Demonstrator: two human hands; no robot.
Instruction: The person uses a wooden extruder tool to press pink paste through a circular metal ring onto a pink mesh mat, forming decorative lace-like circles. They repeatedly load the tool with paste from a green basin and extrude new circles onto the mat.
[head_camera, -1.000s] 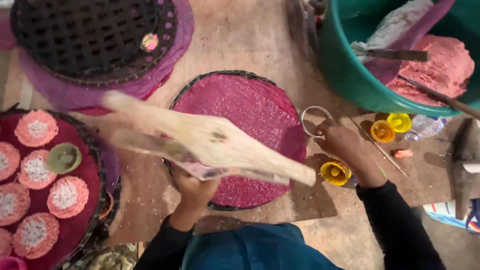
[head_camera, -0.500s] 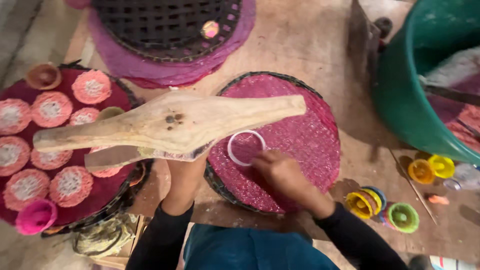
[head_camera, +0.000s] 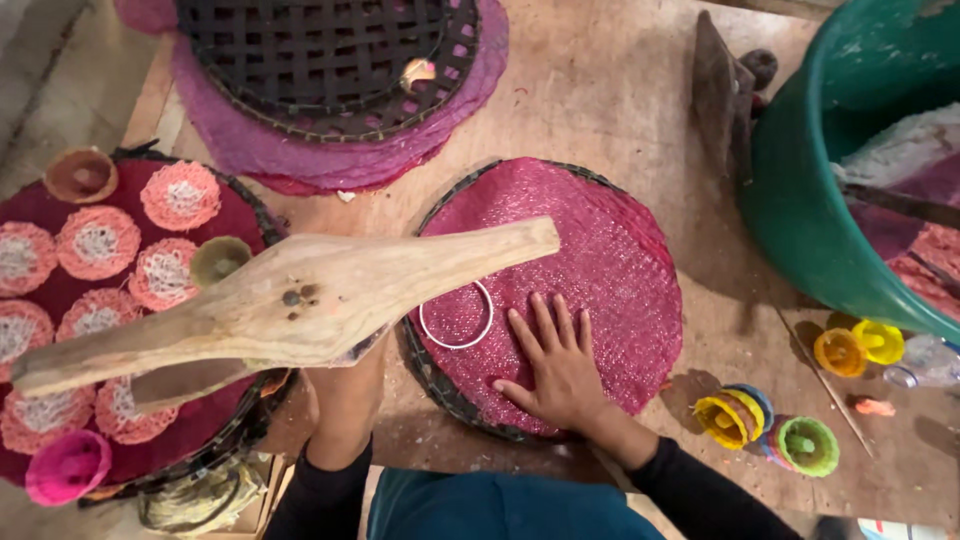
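My left hand (head_camera: 343, 392) holds up a long pale wooden tool (head_camera: 300, 300); the tool hides my fingers and only the wrist and dark sleeve show. The tool hovers across the left edge of a round pink mesh mat (head_camera: 610, 260) lying on a woven tray. On the mat's left part rests a thin metal ring (head_camera: 491, 318). My right hand (head_camera: 556, 368) is pressed flat on the mat, fingers spread, just right of the ring and holding nothing.
A tray (head_camera: 245, 205) of round pink and white discs lies at left, with a pink cup (head_camera: 66, 466) near it. A dark woven tray (head_camera: 320, 50) on pink mats is at the top. A green tub (head_camera: 830, 190) stands right, and coloured plastic cups (head_camera: 745, 415) lie below it.
My right hand came from the cups on the right with the metal ring, set it on the pink mat, and now lies flat beside it. The wooden tool stays raised.
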